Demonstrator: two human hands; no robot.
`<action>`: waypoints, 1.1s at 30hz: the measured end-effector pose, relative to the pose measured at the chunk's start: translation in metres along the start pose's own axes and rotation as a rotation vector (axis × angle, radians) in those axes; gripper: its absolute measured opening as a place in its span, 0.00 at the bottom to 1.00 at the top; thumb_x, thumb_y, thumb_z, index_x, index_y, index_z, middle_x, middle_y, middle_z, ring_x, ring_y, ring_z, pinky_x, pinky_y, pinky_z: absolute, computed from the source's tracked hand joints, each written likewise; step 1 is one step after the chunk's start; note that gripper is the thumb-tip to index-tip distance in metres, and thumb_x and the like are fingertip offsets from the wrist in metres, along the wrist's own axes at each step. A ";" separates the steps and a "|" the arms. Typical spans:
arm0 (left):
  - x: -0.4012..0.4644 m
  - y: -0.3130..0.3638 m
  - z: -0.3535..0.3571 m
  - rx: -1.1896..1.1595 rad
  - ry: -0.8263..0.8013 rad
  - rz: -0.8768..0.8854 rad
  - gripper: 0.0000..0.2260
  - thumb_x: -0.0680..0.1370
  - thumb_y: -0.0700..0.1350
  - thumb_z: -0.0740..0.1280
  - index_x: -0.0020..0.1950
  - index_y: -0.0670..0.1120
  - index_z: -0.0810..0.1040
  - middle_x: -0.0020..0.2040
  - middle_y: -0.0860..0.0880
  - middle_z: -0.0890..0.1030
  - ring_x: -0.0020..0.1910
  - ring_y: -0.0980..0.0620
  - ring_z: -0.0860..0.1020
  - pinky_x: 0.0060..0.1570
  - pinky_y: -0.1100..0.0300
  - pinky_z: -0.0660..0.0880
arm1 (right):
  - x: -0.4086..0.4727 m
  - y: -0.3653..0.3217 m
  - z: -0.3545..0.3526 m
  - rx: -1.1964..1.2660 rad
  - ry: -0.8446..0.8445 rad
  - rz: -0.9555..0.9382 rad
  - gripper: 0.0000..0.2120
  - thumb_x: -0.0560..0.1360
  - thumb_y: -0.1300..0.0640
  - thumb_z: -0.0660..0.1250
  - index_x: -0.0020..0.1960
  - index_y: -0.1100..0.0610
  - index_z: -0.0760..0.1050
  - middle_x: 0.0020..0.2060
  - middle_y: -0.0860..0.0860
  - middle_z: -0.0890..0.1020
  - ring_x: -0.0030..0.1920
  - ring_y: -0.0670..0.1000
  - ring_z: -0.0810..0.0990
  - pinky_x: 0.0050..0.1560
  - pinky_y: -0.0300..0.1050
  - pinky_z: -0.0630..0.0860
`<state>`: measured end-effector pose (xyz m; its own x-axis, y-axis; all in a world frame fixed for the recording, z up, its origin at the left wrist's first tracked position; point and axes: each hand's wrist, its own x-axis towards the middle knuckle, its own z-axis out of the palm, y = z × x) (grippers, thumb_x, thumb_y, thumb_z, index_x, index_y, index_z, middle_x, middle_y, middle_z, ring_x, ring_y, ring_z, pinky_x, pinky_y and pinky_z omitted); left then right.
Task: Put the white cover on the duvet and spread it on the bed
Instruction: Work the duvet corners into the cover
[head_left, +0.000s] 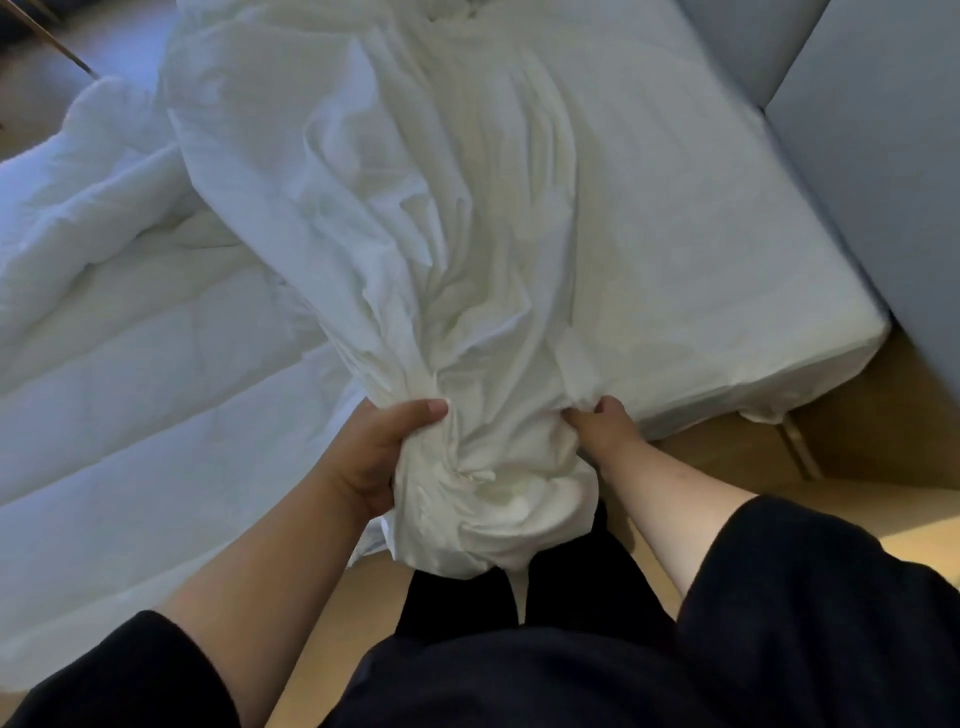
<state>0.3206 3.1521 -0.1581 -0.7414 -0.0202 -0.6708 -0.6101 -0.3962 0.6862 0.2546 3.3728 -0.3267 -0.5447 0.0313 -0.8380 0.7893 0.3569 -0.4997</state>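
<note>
The white cover (441, 218) lies crumpled along the middle of the bed (727, 249), its near end bunched into a wad that hangs over the foot edge. My left hand (379, 457) grips the left side of that wad, thumb on top. My right hand (602, 426) has its fingers curled into the folds on the wad's right side. The quilted white duvet (119, 332) lies spread on the left part of the bed, beside and partly under the cover.
A grey upholstered headboard or wall panel (872, 156) runs along the bed's right side. Wooden floor (857, 431) shows at the right and under my dark-clothed legs. A bed leg (802, 452) stands at the near right corner.
</note>
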 end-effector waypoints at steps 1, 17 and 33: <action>0.000 0.000 -0.005 -0.002 -0.005 0.003 0.28 0.67 0.38 0.72 0.68 0.36 0.74 0.58 0.35 0.80 0.56 0.34 0.80 0.52 0.42 0.79 | 0.005 0.002 0.000 -0.011 0.025 -0.048 0.21 0.78 0.50 0.65 0.68 0.57 0.71 0.64 0.57 0.78 0.60 0.59 0.77 0.62 0.53 0.74; -0.019 0.028 0.007 0.154 0.168 0.171 0.25 0.66 0.38 0.72 0.63 0.42 0.78 0.56 0.36 0.82 0.53 0.33 0.82 0.50 0.35 0.79 | -0.091 -0.084 -0.209 0.522 0.085 -0.049 0.15 0.80 0.47 0.67 0.57 0.59 0.78 0.37 0.52 0.85 0.32 0.50 0.84 0.29 0.42 0.79; -0.017 0.044 0.057 0.071 0.090 0.104 0.14 0.75 0.39 0.71 0.60 0.38 0.79 0.54 0.34 0.83 0.50 0.34 0.83 0.49 0.40 0.80 | -0.115 -0.055 -0.196 0.040 0.661 -0.221 0.27 0.73 0.63 0.62 0.71 0.51 0.68 0.63 0.57 0.77 0.59 0.61 0.77 0.61 0.51 0.75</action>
<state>0.2903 3.1876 -0.1007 -0.7754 -0.1410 -0.6156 -0.5521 -0.3220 0.7691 0.2185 3.5329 -0.1598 -0.7422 0.5278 -0.4130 0.6427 0.3861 -0.6617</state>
